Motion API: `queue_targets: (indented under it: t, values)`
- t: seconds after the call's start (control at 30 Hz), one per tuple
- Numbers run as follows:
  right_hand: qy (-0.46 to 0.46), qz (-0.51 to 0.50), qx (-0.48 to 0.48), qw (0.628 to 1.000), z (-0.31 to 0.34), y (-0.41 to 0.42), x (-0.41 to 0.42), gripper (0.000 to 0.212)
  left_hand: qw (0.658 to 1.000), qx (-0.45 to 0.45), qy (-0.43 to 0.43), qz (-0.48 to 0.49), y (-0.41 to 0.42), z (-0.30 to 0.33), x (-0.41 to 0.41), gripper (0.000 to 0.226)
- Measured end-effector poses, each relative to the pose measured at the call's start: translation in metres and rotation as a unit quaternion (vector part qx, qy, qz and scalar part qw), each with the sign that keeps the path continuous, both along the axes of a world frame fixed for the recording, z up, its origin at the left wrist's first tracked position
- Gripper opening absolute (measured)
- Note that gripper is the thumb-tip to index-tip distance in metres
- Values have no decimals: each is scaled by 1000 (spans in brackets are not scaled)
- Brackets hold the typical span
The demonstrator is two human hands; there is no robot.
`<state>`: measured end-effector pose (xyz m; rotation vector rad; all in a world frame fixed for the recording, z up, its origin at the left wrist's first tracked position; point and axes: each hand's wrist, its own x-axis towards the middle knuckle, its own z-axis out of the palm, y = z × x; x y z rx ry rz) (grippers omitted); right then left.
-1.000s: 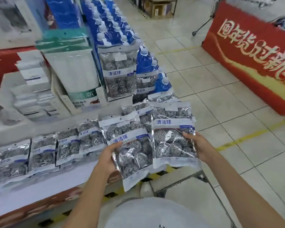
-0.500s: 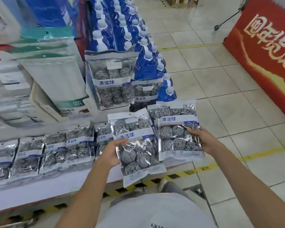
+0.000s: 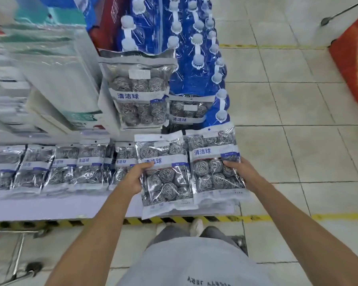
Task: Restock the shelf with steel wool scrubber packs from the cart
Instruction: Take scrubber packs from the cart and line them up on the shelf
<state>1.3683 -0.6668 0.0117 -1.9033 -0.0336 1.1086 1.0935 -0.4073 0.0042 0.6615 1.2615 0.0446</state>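
Whereas both packs were carried well above the shelf edge a second ago, they are now brought lower and closer to the shelf (image 3: pixel 74 205), side by side at its right end. The grip of the left hand (image 3: pixel 133 178) is closed on the left scrubber pack (image 3: pixel 165 178), the thumb laid across its printed band and the remaining fingers hidden behind the pack. The grip of the right hand (image 3: pixel 241 172) is likewise closed on the right scrubber pack (image 3: pixel 214 164), pinched at its right edge with the thumb on the front face. Both forearms are extended forward and inward, and the two packs are held nearly upright, the left one overlapped slightly by the right. To the left of the held packs, a row of scrubber packs (image 3: pixel 50 166) is seen lying flat along the white shelf surface. Behind them, two standing scrubber packs (image 3: pixel 141 96) are leaned against blue bottled goods (image 3: pixel 194 48). Black-and-yellow hazard tape (image 3: pixel 174 219) is seen along the shelf base, and tiled floor (image 3: pixel 298 100) extends to the right. The view has been tilted further downward than in the earlier frames.
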Motion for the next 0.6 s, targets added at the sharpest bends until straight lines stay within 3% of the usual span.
queue_targets:
  t: [0.07, 0.17, 0.6]
  values:
    - [-27, 7, 0, 1000, -3, 2, -1, 73, 999, 45, 24, 1, 0, -1, 4, 74]
    - [-90, -1, -20, 996, -6, 1, -3, 61, 992, 116, 39, -9, -1, -5, 10, 103]
    - [-211, 51, -101, 971, -5, -3, -13, 69, 970, 210, 83, -84, -4, -16, 26, 101]
